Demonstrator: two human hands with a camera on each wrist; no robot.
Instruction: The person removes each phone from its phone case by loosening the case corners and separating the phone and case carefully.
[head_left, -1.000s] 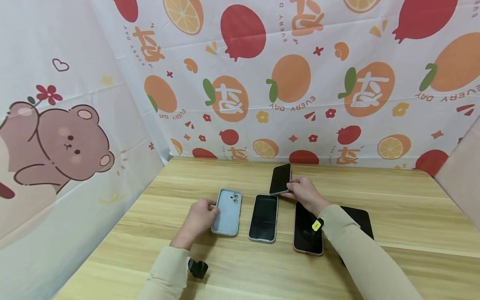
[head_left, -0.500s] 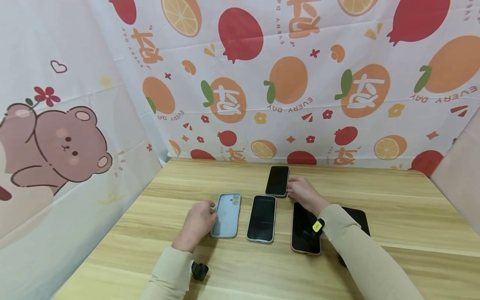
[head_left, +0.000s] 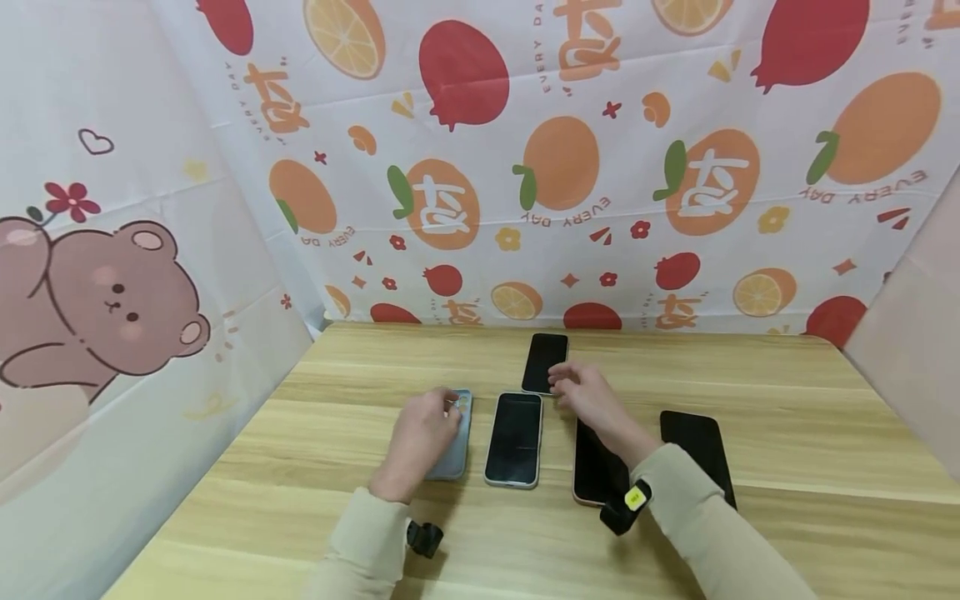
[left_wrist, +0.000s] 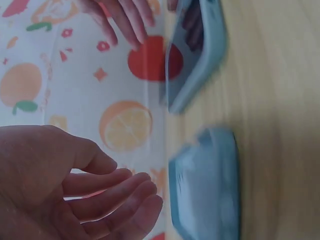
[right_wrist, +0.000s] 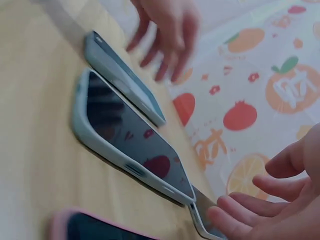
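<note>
My left hand (head_left: 418, 437) hovers over a light blue phone case (head_left: 454, 454), fingers loosely bent with nothing between them. In the left wrist view a gap shows between these fingers and the case (left_wrist: 205, 185). Beside the case lies a phone (head_left: 514, 440) in a pale blue case, screen up. My right hand (head_left: 597, 406) is raised near the right edge of another dark-screened phone (head_left: 543, 360) at the back. Its fingers are relaxed and hold nothing, as the right wrist view also shows of the hand (right_wrist: 280, 190).
A pink-cased phone (head_left: 597, 467) lies partly beneath the right forearm. Right of it is a black phone or tablet-like slab (head_left: 699, 450), partly covered by the sleeve. A fruit-print curtain (head_left: 562, 167) hangs behind the wooden table (head_left: 795, 417).
The right hand has laid the tilted phone flat at the back and let go of it. My left hand has moved from the case's left edge to over it.
</note>
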